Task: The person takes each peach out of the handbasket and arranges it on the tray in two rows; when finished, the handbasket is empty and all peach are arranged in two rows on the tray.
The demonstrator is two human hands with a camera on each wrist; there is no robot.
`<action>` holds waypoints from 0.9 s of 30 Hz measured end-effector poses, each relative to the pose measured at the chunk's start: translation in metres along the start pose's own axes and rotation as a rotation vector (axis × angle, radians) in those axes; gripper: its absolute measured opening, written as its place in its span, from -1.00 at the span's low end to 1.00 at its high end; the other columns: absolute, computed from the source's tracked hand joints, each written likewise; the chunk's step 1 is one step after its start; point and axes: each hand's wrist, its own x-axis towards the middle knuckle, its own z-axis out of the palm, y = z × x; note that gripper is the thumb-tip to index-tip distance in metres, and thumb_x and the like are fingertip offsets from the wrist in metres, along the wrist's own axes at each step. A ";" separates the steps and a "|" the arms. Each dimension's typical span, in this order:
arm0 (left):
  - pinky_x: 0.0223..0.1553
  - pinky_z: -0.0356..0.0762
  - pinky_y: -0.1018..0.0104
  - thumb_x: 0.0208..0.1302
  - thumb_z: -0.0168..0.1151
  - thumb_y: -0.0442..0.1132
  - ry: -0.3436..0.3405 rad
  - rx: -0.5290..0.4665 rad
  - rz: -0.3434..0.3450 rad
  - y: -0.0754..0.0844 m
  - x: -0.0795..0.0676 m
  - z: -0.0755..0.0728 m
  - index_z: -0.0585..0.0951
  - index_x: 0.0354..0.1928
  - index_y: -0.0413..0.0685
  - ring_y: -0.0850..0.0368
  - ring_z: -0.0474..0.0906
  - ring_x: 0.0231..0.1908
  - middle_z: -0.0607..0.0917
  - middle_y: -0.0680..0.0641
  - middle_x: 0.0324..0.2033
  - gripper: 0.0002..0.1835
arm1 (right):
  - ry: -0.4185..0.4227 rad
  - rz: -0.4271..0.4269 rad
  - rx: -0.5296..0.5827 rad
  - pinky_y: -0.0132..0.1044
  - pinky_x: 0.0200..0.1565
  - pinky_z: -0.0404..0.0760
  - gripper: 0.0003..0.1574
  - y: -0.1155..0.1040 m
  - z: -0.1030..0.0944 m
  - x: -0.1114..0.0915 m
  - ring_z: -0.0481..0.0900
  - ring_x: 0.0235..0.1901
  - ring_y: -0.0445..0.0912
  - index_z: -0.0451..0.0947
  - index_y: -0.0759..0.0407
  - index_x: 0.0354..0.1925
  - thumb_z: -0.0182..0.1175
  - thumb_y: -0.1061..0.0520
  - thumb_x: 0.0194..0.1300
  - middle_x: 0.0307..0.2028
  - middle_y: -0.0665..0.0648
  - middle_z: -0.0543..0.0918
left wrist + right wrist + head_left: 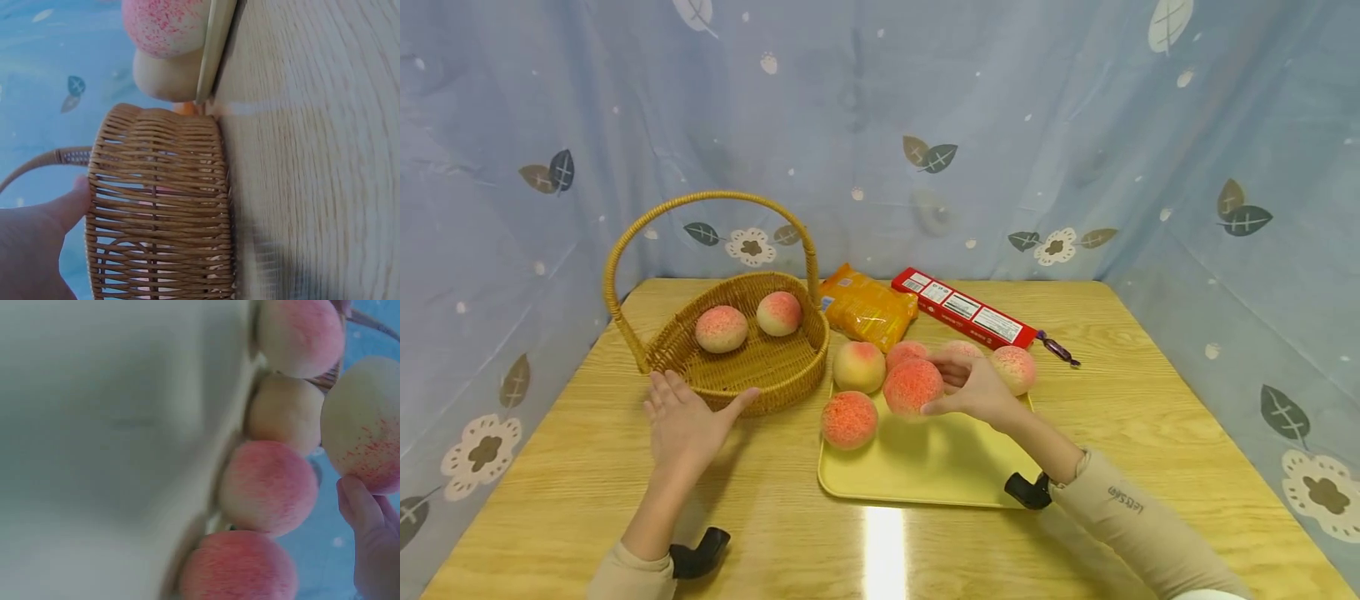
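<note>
My right hand (pixel 973 390) grips a pink-speckled peach (pixel 913 387) between thumb and fingers, raised over the yellow tray (pixel 925 483). In the right wrist view the same peach (pixel 365 425) shows its pale side, with more peaches (pixel 269 487) lined up beyond it. On the tray, one peach (pixel 849 420) sits at the left and several others lie along the back. My left hand (pixel 688 421) is spread at the front rim of a wicker basket (pixel 790 392), fingers straight and thumb out. Inside the basket are two peaches (pixel 721 329).
Behind the tray lie an orange snack packet (pixel 868 307) and a long red box (pixel 966 308). A small purple wrapped candy (pixel 1058 348) is at the box's right end. The basket's tall handle (pixel 707 196) arches above it. A patterned blue curtain (pixel 865 225) hangs behind the wooden table (pixel 550 500).
</note>
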 end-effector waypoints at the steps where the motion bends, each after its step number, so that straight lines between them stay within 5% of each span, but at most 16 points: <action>1: 0.36 -0.35 -0.28 0.10 0.01 0.56 0.004 -0.003 -0.001 -0.001 0.000 -0.001 -0.34 0.37 -0.64 -0.51 -0.40 0.39 -0.37 -0.61 0.36 0.43 | -0.006 0.008 0.004 -0.22 0.09 0.55 -0.12 0.002 0.000 -0.001 0.50 0.16 0.20 0.38 0.55 0.19 0.51 0.33 -0.09 0.14 0.42 0.52; 8: 0.36 -0.37 -0.29 0.09 0.02 0.56 0.012 -0.020 0.004 0.000 0.001 -0.001 -0.34 0.37 -0.64 -0.49 -0.41 0.39 -0.38 -0.59 0.36 0.43 | 0.012 0.011 -0.161 -0.08 0.13 0.52 -0.13 0.011 0.004 -0.005 0.48 0.17 0.26 0.44 0.52 0.16 0.53 0.33 -0.16 0.12 0.41 0.55; 17: 0.36 -0.36 -0.29 0.09 0.04 0.54 0.022 -0.029 -0.001 0.000 -0.001 -0.001 -0.32 0.37 -0.65 -0.50 -0.40 0.39 -0.37 -0.60 0.36 0.43 | 0.044 -0.091 -0.492 -0.14 0.00 0.61 -0.17 0.017 0.019 -0.009 0.62 0.01 0.17 0.57 0.40 0.04 0.57 0.30 -0.33 -0.01 0.28 0.65; 27: 0.36 -0.34 -0.29 0.09 0.04 0.55 0.021 -0.021 0.000 -0.001 0.000 0.000 -0.31 0.37 -0.65 -0.50 -0.40 0.39 -0.36 -0.60 0.36 0.43 | 0.028 -0.168 -0.701 -0.14 -0.10 0.66 -0.15 0.016 0.026 -0.006 0.68 -0.12 0.07 0.60 0.33 -0.01 0.63 0.21 -0.41 -0.14 0.21 0.70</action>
